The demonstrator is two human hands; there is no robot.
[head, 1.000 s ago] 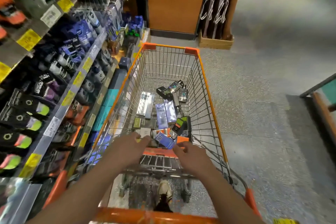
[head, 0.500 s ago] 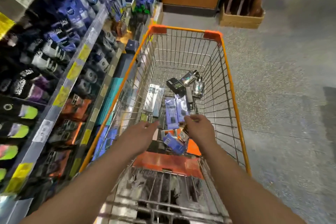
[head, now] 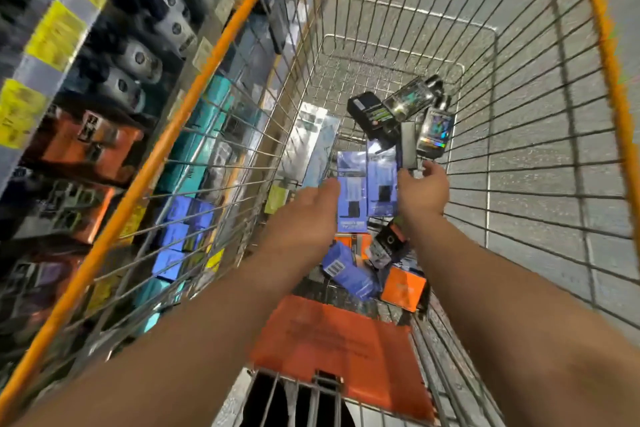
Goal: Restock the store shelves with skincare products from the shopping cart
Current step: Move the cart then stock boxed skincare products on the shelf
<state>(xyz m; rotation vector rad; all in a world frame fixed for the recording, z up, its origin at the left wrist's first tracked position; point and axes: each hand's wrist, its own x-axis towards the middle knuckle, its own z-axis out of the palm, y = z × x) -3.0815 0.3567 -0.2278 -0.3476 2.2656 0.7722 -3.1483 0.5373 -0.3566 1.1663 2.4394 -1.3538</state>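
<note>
Deep in the wire shopping cart [head: 540, 135], both of my arms stretch toward two blue-purple skincare boxes [head: 352, 198] lying side by side on its floor. My left hand [head: 308, 215] touches the left edge of the left box with fingers stretched out. My right hand [head: 420, 191] is at the right edge of the right box [head: 381, 180], its fingertips close to a dark grey box [head: 408, 146]. Neither hand has lifted anything.
More products lie in the cart: a silvery long box [head: 313, 142], a black box [head: 369, 111], two holographic bottles [head: 436, 128], a blue barcode box [head: 349, 274], an orange box [head: 403, 288]. Stocked store shelves [head: 86, 80] with yellow price tags run along the left. An orange seat flap [head: 346, 340] lies near me.
I have leaned over the cart. Both hands left the handle area and moved forward and down to the two blue-purple boxes.
</note>
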